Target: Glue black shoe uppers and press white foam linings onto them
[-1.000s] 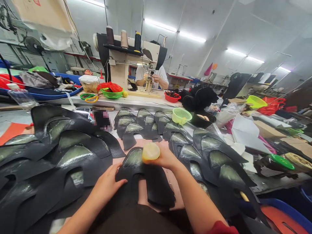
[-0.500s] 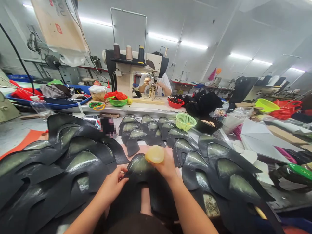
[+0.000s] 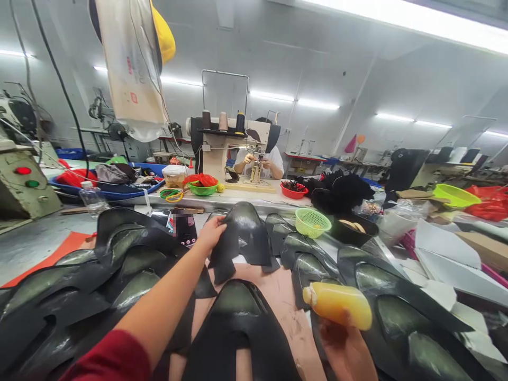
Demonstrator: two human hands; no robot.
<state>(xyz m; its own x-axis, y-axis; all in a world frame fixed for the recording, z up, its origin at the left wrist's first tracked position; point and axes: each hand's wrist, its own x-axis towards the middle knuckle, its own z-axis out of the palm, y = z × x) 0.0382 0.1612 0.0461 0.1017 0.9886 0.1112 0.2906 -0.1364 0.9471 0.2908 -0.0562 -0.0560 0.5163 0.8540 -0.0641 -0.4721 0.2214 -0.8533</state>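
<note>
My left hand (image 3: pixel 212 233) reaches forward over the table and grips a black shoe-upper piece (image 3: pixel 243 241) by its left edge, holding it raised above the row behind. My right hand (image 3: pixel 346 349) is low at the right and holds a yellow squeeze bottle (image 3: pixel 338 304) lying on its side, nozzle pointing left. Another black upper piece with a glossy greenish patch (image 3: pixel 238 323) lies flat on the pinkish board (image 3: pixel 283 301) right in front of me. Several more such pieces overlap at the left (image 3: pixel 119 264) and right (image 3: pixel 381 296).
A green mesh basket (image 3: pixel 313 222) and a black bowl (image 3: pixel 351 228) stand behind the pieces. Across the table a person (image 3: pixel 260 161) works at a sewing machine (image 3: pixel 222 145). A green bowl (image 3: pixel 202 186), a red bowl (image 3: pixel 292 188), a water bottle (image 3: pixel 92 198) and white sheets (image 3: pixel 444 248) lie around.
My left hand left the near piece, reached forward and lifted a piece from the back row. My right hand pulled the yellow bottle back, down and to the right. The camera tilted upward.
</note>
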